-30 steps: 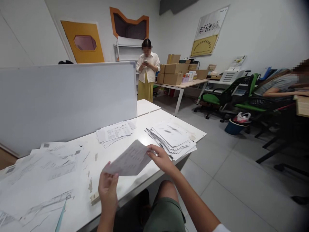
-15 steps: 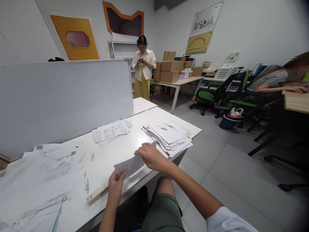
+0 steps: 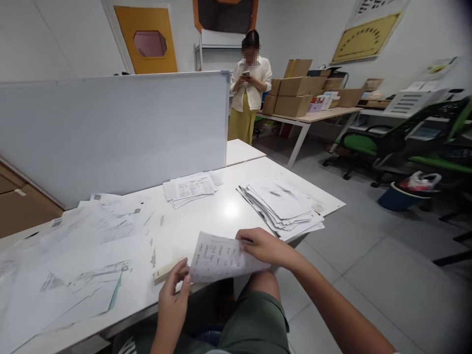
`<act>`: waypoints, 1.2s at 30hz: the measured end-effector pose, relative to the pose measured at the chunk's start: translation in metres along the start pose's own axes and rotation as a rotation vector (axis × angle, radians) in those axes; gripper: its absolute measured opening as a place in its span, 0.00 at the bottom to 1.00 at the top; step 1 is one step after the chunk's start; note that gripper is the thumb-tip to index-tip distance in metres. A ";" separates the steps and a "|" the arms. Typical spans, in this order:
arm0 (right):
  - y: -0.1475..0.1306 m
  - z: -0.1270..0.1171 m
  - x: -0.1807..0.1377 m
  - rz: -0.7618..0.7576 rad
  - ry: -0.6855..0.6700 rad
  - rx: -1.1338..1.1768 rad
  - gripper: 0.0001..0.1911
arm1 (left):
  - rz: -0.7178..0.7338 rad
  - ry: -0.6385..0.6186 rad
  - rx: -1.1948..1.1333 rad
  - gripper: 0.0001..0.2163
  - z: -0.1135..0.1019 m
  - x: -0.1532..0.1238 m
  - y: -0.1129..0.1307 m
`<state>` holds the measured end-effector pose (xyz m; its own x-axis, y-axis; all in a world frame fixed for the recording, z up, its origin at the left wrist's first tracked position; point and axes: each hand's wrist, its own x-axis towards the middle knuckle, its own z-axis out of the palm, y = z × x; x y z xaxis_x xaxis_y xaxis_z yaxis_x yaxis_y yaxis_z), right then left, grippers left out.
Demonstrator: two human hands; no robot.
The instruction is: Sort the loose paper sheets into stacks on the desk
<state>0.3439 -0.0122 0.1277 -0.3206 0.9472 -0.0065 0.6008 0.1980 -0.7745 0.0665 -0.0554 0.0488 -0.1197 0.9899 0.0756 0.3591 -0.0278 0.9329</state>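
Observation:
A sheet of paper [image 3: 221,260] with handwritten-looking lines is held tilted over the table's front edge, above my lap. The fingers of my right hand [image 3: 267,248] are closed on its right side, thumb underneath or behind. At the sheet's left edge, my left hand [image 3: 173,290] pinches the lower corner between thumb and fingers. A slim cream-coloured block [image 3: 167,270] lies on the table just behind my left hand. Beyond my right hand rests an uneven stack of papers [image 3: 283,201], its top sheet smudged grey.
Loose printed sheets [image 3: 92,246] cover the left of the white table [image 3: 199,221]. A smaller paper pile [image 3: 193,189] lies by the whiteboard-like divider [image 3: 147,132]. A person [image 3: 250,83] stands behind with a phone. Cartons [image 3: 295,98], green chairs [image 3: 363,142] and a blue bin [image 3: 403,196] are to the right.
The sheet has been turned flatter, so its written face shows more. My right hand has lowered slightly relative to the table. My view has swung left.

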 end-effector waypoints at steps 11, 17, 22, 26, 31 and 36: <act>0.055 0.088 0.014 0.429 0.009 0.886 0.10 | 0.210 0.000 0.624 0.19 -0.054 -0.010 -0.035; 0.059 0.107 0.002 0.430 0.015 0.810 0.10 | 0.681 -0.041 0.953 0.28 -0.038 0.006 -0.050; 0.072 0.115 -0.006 0.438 0.041 0.774 0.10 | 0.735 -0.070 1.011 0.29 -0.033 0.018 -0.056; 0.067 0.116 -0.009 0.443 0.009 0.820 0.09 | 0.712 -0.064 0.979 0.29 -0.030 0.027 -0.061; 0.055 0.111 -0.011 0.493 0.030 0.851 0.09 | 0.708 -0.083 0.935 0.28 -0.028 0.036 -0.065; 0.053 0.112 -0.007 0.501 0.041 0.897 0.09 | 0.780 -0.052 0.943 0.31 -0.030 0.041 -0.068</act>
<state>0.2958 -0.0368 0.0160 -0.1487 0.8803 -0.4505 -0.1150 -0.4679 -0.8763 0.0098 -0.0166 -0.0006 0.4564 0.7581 0.4658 0.8504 -0.5256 0.0223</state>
